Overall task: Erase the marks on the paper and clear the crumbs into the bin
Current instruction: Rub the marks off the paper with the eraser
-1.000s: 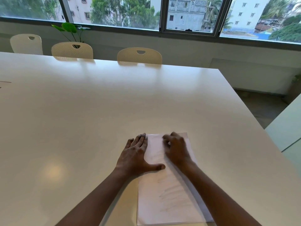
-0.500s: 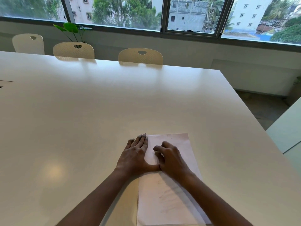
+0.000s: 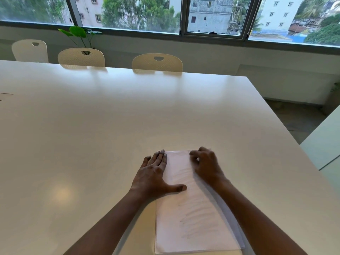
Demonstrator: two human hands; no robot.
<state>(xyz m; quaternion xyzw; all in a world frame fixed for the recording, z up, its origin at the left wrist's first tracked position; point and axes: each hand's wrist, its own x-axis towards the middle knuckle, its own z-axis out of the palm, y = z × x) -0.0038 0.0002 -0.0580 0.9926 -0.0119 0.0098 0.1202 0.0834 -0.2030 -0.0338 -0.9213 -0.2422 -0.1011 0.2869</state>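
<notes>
A white sheet of paper (image 3: 191,234) lies on a thin stack at the near edge of the table, with faint grey pencil scribbles (image 3: 199,216) across its lower half. My left hand (image 3: 153,174) presses flat on the paper's left edge, fingers straight and thumb spread onto the sheet. My right hand (image 3: 206,165) sits at the paper's far right corner with its fingers curled down, pinching a small pale eraser (image 3: 197,160) that is mostly hidden by the fingers. No bin and no crumbs can be made out.
The large glossy white table (image 3: 110,135) stretches away ahead and to the left. Three cream chairs (image 3: 157,62) stand along its far side, with a green plant (image 3: 79,34) behind them. A second pale table (image 3: 325,140) stands to the right across a floor gap.
My right hand slid from the paper's upper left, beside my left thumb, out to the far right corner. My left hand stayed flat in place.
</notes>
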